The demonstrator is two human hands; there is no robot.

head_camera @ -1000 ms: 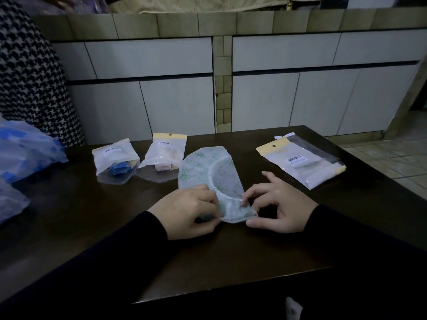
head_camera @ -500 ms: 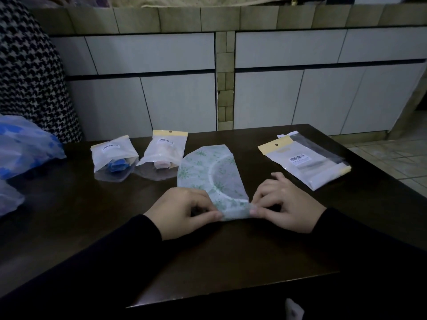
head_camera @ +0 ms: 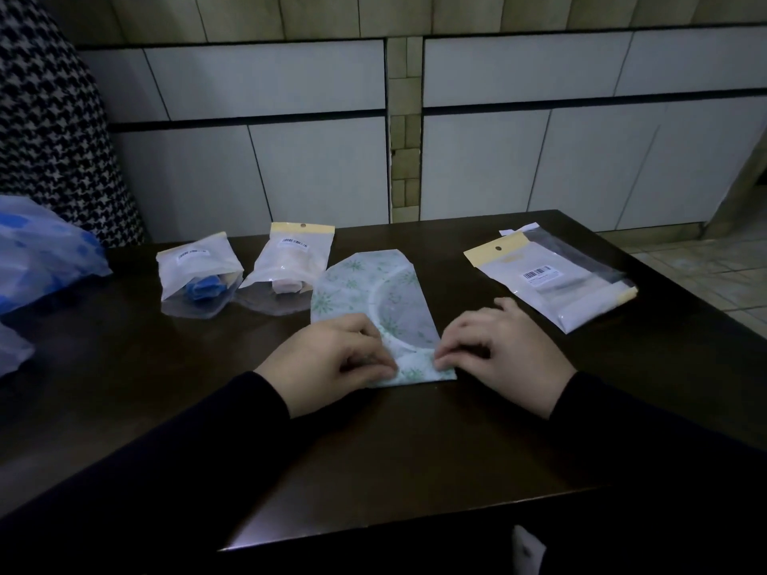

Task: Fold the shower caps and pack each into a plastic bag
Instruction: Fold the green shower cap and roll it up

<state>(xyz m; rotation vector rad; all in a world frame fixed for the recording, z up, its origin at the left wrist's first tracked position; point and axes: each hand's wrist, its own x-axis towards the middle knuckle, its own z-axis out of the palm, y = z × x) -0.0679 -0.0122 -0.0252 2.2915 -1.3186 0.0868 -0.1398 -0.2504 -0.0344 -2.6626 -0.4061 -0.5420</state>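
Your left hand (head_camera: 328, 359) and right hand (head_camera: 498, 346) pinch the near edge of the shower cap (head_camera: 373, 300). It looks thin, soft and slippery, so hold its corners.

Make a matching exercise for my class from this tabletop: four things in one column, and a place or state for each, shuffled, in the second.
Column 1:
1. green-patterned shower cap
2. bag with the blue cap
3. bag with the pale pink cap
4. stack of flat bags

Column 2:
A. beyond the right hand, nobody touching it
B. leftmost of the two filled bags
C. near edge held down by both hands
D. just left of the cap's far end

Pairs: 1-C, 2-B, 3-D, 4-A
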